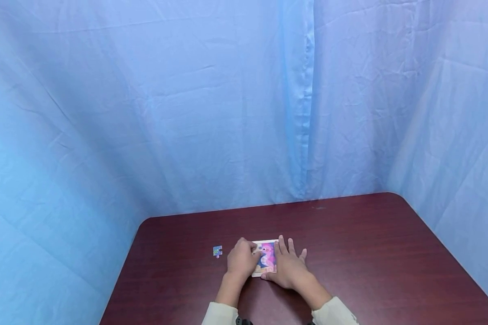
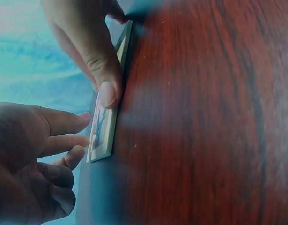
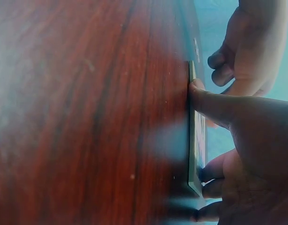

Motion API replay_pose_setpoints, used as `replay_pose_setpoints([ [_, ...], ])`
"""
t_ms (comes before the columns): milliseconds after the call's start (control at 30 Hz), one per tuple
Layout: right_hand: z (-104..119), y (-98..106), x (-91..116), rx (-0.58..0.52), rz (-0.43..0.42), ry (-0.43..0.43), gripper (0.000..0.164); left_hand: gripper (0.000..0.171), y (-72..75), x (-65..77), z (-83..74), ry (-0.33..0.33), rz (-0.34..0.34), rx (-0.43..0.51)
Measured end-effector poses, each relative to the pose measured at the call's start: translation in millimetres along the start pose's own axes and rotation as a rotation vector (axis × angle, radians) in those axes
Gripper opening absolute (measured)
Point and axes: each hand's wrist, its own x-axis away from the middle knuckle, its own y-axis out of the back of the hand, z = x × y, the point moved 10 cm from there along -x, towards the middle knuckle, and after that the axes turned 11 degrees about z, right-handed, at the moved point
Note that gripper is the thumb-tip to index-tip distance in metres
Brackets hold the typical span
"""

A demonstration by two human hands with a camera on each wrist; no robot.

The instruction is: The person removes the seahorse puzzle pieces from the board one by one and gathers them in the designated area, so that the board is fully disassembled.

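Note:
A small jigsaw puzzle (image 1: pixel 268 257) in a pale frame lies flat on the table between the hands. Its picture shows pink and blue shapes. At the left side, my left hand (image 1: pixel 241 258) pinches at the puzzle with thumb and index finger, its other fingers curled in the left wrist view. Whether a separate piece sits between those fingertips I cannot tell. Along the right edge lies my right hand (image 1: pixel 289 267), fingers spread and straight. The right thumb (image 3: pixel 211 104) presses on the front edge of the frame (image 3: pixel 192 159).
One loose puzzle piece (image 1: pixel 217 251), blue with a pink tab, lies to the left of my left hand. The dark red wooden table (image 1: pixel 370 253) has rounded far corners. Blue cloth curtains (image 1: pixel 211 113) hang behind and at both sides.

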Motion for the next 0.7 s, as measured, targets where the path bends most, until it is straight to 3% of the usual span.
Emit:
replay_pose_setpoints([
  [233, -0.5, -0.6, -0.1, 0.000, 0.003, 0.001, 0.111, 0.023, -4.8, -2.3, -3.2, 0.011, 0.007, -0.020],
  [700, 0.8, 0.6, 1.3, -0.004, 0.009, 0.000, 0.111, 0.011, -6.4, -7.5, -4.5, 0.043, -0.034, -0.049],
])
